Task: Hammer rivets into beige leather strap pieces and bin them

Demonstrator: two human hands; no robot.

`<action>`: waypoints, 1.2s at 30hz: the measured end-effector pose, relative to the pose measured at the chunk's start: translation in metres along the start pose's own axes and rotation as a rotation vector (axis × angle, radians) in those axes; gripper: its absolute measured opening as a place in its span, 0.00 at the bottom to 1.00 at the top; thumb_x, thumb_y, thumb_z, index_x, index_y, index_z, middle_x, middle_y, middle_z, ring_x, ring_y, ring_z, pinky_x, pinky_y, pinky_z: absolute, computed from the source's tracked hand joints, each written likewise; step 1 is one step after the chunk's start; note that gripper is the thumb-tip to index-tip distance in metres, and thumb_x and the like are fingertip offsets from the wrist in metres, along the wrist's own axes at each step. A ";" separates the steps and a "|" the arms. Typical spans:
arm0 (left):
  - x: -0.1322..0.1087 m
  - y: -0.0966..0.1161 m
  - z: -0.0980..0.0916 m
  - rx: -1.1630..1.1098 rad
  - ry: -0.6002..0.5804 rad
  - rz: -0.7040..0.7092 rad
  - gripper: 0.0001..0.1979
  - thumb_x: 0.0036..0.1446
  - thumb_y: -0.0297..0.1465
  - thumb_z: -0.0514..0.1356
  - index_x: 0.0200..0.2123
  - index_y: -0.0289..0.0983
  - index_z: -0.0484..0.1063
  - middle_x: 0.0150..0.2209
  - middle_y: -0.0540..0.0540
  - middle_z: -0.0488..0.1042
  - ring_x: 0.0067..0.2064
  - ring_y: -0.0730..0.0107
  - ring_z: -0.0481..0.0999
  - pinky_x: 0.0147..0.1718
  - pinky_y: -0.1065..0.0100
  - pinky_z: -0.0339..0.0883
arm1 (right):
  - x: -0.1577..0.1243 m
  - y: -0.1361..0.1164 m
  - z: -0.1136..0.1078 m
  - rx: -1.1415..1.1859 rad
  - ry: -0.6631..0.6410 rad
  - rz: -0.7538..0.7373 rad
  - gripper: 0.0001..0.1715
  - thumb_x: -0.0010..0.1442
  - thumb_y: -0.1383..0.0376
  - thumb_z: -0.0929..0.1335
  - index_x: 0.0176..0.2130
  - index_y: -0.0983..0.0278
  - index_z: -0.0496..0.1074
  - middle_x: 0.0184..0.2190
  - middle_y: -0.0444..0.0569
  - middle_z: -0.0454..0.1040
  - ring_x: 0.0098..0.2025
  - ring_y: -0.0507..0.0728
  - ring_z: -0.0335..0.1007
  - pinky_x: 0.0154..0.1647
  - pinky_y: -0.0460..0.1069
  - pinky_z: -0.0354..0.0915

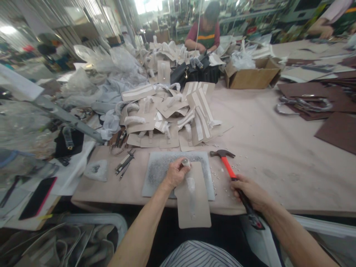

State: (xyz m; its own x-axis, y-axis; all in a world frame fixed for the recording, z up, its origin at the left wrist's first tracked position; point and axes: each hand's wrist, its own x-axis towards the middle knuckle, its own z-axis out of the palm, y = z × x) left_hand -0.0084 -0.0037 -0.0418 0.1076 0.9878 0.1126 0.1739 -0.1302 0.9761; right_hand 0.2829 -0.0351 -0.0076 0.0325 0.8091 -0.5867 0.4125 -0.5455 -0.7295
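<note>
My left hand (175, 174) is closed round a short cylindrical metal tool (185, 162), its round end facing up; the lower end is hidden. Beneath it lies a beige bag panel (194, 213) with a plastic-wrapped handle (191, 189). The panel's top rests on a worn grey pad (157, 168), while its bottom hangs past the table's front edge. To the right, my right hand (247, 190) grips a claw hammer (228, 166) by its red and black handle. The hammer's head is just over or on the table, right of the pad; I cannot tell which.
Small rivet-like pieces (215, 178) are scattered right of the pad. Behind it are piled beige panels (167, 137). Slim tools (125, 163) and a plastic bag (96, 170) lie left. Brown panels (338, 129) and a cardboard box (251, 78) sit farther off. A person (204, 33) works opposite.
</note>
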 end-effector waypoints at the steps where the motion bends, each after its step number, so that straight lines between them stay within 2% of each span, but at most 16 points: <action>1: -0.001 0.000 0.000 0.020 -0.001 0.018 0.07 0.54 0.31 0.62 0.37 0.36 0.75 0.34 0.47 0.78 0.36 0.67 0.76 0.37 0.70 0.68 | -0.006 -0.009 0.004 0.212 -0.096 0.056 0.06 0.57 0.64 0.65 0.31 0.61 0.61 0.22 0.40 0.61 0.20 0.50 0.54 0.20 0.45 0.54; 2: -0.002 0.001 0.001 0.039 -0.002 0.035 0.07 0.55 0.30 0.62 0.38 0.36 0.75 0.34 0.48 0.78 0.36 0.67 0.75 0.37 0.70 0.67 | -0.013 -0.017 0.009 0.363 -0.148 0.089 0.08 0.58 0.62 0.65 0.31 0.60 0.59 0.21 0.38 0.59 0.18 0.48 0.51 0.18 0.45 0.52; 4: -0.005 0.003 0.002 0.077 -0.005 0.066 0.07 0.55 0.30 0.61 0.38 0.36 0.75 0.34 0.48 0.77 0.36 0.67 0.74 0.37 0.70 0.66 | -0.029 -0.032 0.018 0.410 -0.099 0.041 0.12 0.61 0.57 0.64 0.31 0.59 0.57 0.20 0.37 0.57 0.16 0.48 0.48 0.16 0.44 0.50; 7: -0.008 0.003 0.003 0.125 -0.022 0.092 0.07 0.55 0.29 0.60 0.38 0.37 0.74 0.33 0.49 0.75 0.35 0.68 0.73 0.37 0.70 0.65 | -0.050 -0.046 0.025 0.054 0.155 -0.326 0.19 0.64 0.50 0.60 0.29 0.59 0.58 0.19 0.39 0.59 0.17 0.50 0.53 0.18 0.46 0.51; 9: -0.009 0.003 0.004 0.145 -0.031 0.103 0.06 0.56 0.28 0.59 0.37 0.37 0.74 0.32 0.50 0.73 0.34 0.69 0.71 0.36 0.70 0.64 | -0.058 -0.050 0.024 -0.247 0.280 -0.582 0.20 0.65 0.49 0.59 0.28 0.59 0.59 0.18 0.42 0.61 0.19 0.52 0.55 0.21 0.48 0.50; 11: -0.009 0.003 0.004 0.165 -0.032 0.103 0.05 0.56 0.29 0.58 0.36 0.37 0.73 0.29 0.51 0.70 0.32 0.70 0.69 0.34 0.70 0.62 | -0.065 -0.054 0.020 -0.517 0.293 -0.757 0.19 0.66 0.52 0.59 0.29 0.60 0.61 0.19 0.44 0.65 0.19 0.53 0.57 0.23 0.49 0.47; 14: -0.008 0.003 0.004 0.209 -0.026 0.087 0.03 0.55 0.29 0.59 0.33 0.37 0.71 0.25 0.53 0.66 0.28 0.72 0.64 0.30 0.71 0.58 | -0.078 -0.072 0.008 -0.793 0.245 -0.877 0.16 0.68 0.56 0.58 0.31 0.61 0.64 0.19 0.46 0.69 0.18 0.53 0.58 0.23 0.50 0.43; 16: -0.008 0.003 0.004 0.219 -0.029 0.103 0.03 0.55 0.29 0.59 0.34 0.37 0.72 0.26 0.53 0.68 0.29 0.71 0.66 0.31 0.70 0.59 | -0.092 -0.092 0.001 -0.798 0.342 -0.946 0.17 0.69 0.56 0.58 0.30 0.60 0.62 0.17 0.43 0.66 0.16 0.52 0.56 0.21 0.50 0.43; 18: -0.008 0.003 0.004 0.208 -0.032 0.125 0.05 0.55 0.28 0.59 0.35 0.37 0.73 0.29 0.51 0.71 0.32 0.70 0.68 0.34 0.69 0.61 | -0.107 -0.111 -0.002 -0.646 0.541 -1.003 0.19 0.70 0.55 0.59 0.30 0.60 0.62 0.16 0.41 0.63 0.15 0.51 0.55 0.20 0.48 0.46; 20: -0.008 0.003 0.004 0.196 -0.029 0.119 0.05 0.55 0.28 0.59 0.36 0.37 0.73 0.30 0.51 0.71 0.33 0.69 0.69 0.35 0.69 0.61 | -0.114 -0.118 0.001 -0.466 0.730 -1.033 0.18 0.71 0.54 0.59 0.32 0.60 0.62 0.17 0.40 0.63 0.16 0.51 0.57 0.20 0.47 0.50; 21: -0.008 0.002 0.004 0.194 -0.028 0.111 0.06 0.55 0.28 0.59 0.36 0.37 0.73 0.30 0.51 0.72 0.33 0.69 0.70 0.35 0.69 0.62 | -0.112 -0.114 0.004 -0.432 0.761 -1.052 0.18 0.71 0.54 0.59 0.32 0.61 0.62 0.17 0.40 0.63 0.17 0.51 0.58 0.20 0.47 0.51; 22: -0.008 0.002 0.004 0.195 -0.027 0.100 0.06 0.55 0.28 0.59 0.36 0.37 0.73 0.30 0.51 0.72 0.33 0.69 0.70 0.35 0.69 0.62 | -0.108 -0.106 0.008 -0.460 0.727 -1.066 0.18 0.71 0.55 0.58 0.31 0.60 0.62 0.17 0.41 0.63 0.16 0.51 0.58 0.20 0.47 0.50; 24: -0.008 0.001 0.004 0.202 -0.033 0.079 0.05 0.55 0.28 0.59 0.36 0.37 0.74 0.29 0.51 0.71 0.32 0.70 0.69 0.35 0.69 0.62 | -0.094 -0.084 0.016 -0.653 0.503 -1.032 0.18 0.71 0.57 0.57 0.30 0.60 0.61 0.16 0.42 0.64 0.15 0.52 0.57 0.19 0.49 0.46; 27: -0.008 0.000 0.004 0.216 -0.053 0.065 0.06 0.55 0.28 0.59 0.37 0.37 0.75 0.28 0.52 0.71 0.31 0.70 0.68 0.33 0.70 0.61 | -0.074 -0.055 0.018 -0.920 0.196 -0.766 0.15 0.71 0.59 0.57 0.35 0.61 0.64 0.19 0.47 0.70 0.18 0.54 0.62 0.22 0.50 0.42; 31: -0.008 0.000 0.004 0.189 -0.054 0.087 0.12 0.55 0.27 0.59 0.43 0.38 0.76 0.31 0.51 0.73 0.33 0.69 0.71 0.36 0.69 0.63 | -0.058 -0.037 0.009 -0.952 0.141 -0.555 0.14 0.70 0.56 0.58 0.37 0.61 0.65 0.23 0.49 0.73 0.23 0.57 0.67 0.26 0.51 0.46; 36: -0.009 0.005 0.003 0.195 -0.044 0.104 0.06 0.55 0.27 0.60 0.37 0.38 0.75 0.31 0.50 0.73 0.33 0.68 0.71 0.37 0.69 0.64 | -0.021 -0.006 -0.004 -0.925 0.195 -0.300 0.17 0.72 0.59 0.55 0.36 0.62 0.65 0.28 0.53 0.75 0.32 0.60 0.73 0.32 0.51 0.57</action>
State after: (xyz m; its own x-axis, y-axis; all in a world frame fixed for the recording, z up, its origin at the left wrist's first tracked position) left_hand -0.0051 -0.0134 -0.0388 0.1770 0.9640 0.1985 0.3454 -0.2497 0.9046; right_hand 0.2833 -0.0481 0.0099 -0.0746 0.9529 -0.2941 0.9736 0.0059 -0.2280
